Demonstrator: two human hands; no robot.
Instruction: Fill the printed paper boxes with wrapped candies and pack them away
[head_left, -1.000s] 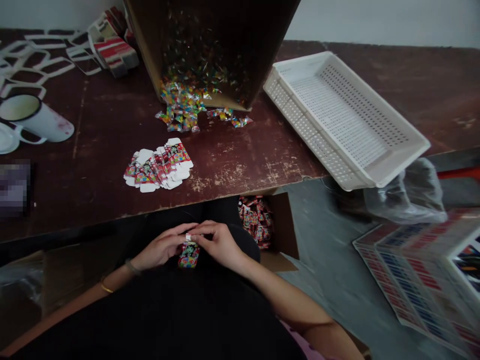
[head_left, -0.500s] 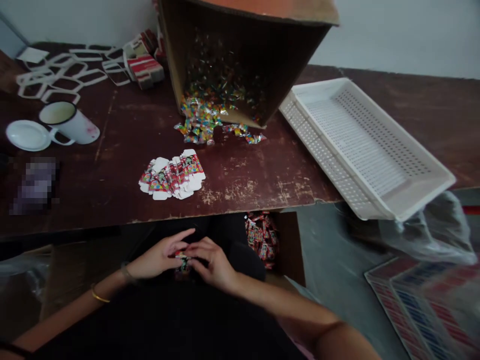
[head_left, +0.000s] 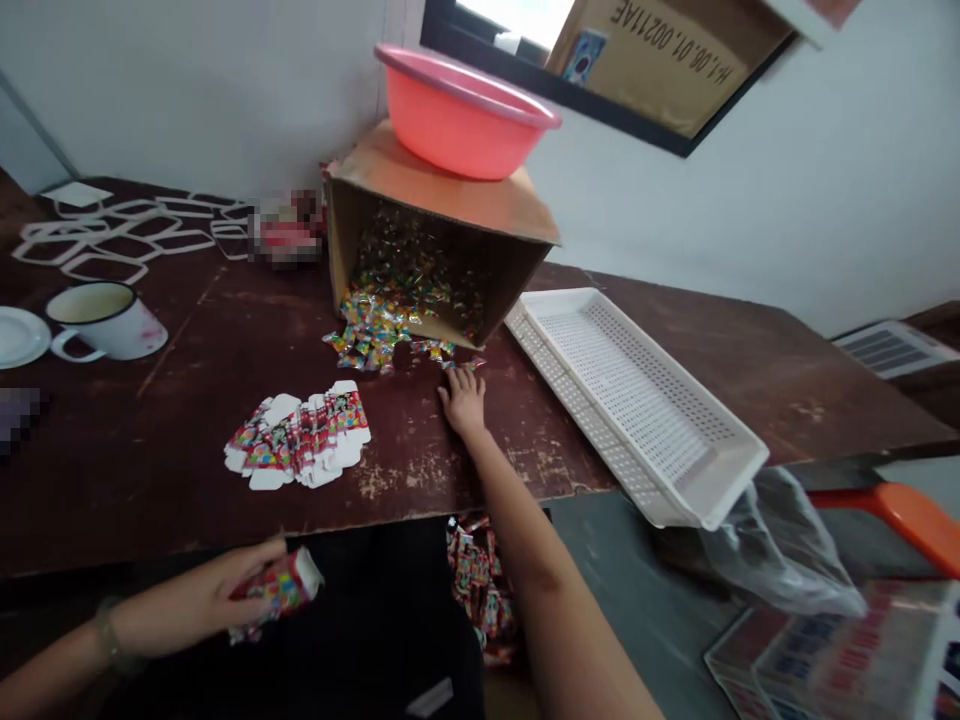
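In my left hand point(head_left: 251, 590), low over my lap, is a small printed candy box point(head_left: 283, 588), red with bright colours, its white end flaps showing at the top. My right hand point(head_left: 463, 400) stretches across the table, fingers apart, fingertips right at the wrapped candies point(head_left: 369, 330). These small clear-wrapped, colourful packets spill from a cardboard carton point(head_left: 536, 235) lying on its side. Between my hands and further in on the table lies a fanned stack of flat printed boxes point(head_left: 300, 437).
A white perforated basket point(head_left: 637, 400) overhangs the table edge at right. A pink basin point(head_left: 469, 115) rests on the carton. At left stand an enamel mug point(head_left: 112, 325) and its lid point(head_left: 21, 337). Below the table, filled printed packets point(head_left: 480, 585) lie in a box.
My hands have parted. The left has moved left with the small box; the right has let go and reached forward to the candies. The view has tilted up, showing the basin.
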